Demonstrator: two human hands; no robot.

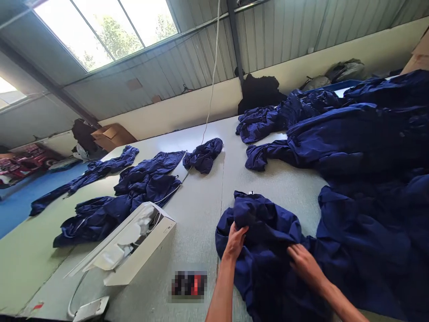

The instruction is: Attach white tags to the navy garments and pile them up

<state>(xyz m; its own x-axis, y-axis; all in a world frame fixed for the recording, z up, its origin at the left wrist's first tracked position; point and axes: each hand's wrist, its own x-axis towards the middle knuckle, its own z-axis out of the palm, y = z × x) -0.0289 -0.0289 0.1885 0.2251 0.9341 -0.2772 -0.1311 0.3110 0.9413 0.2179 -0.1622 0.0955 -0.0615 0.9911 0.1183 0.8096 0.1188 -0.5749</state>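
Observation:
A dark blue garment (264, 223) lies bunched on the pale table in front of me, with a small white label at its upper edge. My left hand (235, 241) grips a fold on the garment's left part, thumb and fingers closed on the cloth. On the right, my right hand (304, 264) has its fingers curled into the same garment, the fingertips partly hidden by fabric. The lower part of the garment hangs toward me, near the table's front edge.
More blue garments (351, 143) are heaped along the right. Others (100, 214) lie on the left, beside an open white box (144, 255) with plastic inside. A small blue bundle (204, 156) sits mid-table near a hanging white cord (214, 67). A blurred-out item (188, 285) lies near the front.

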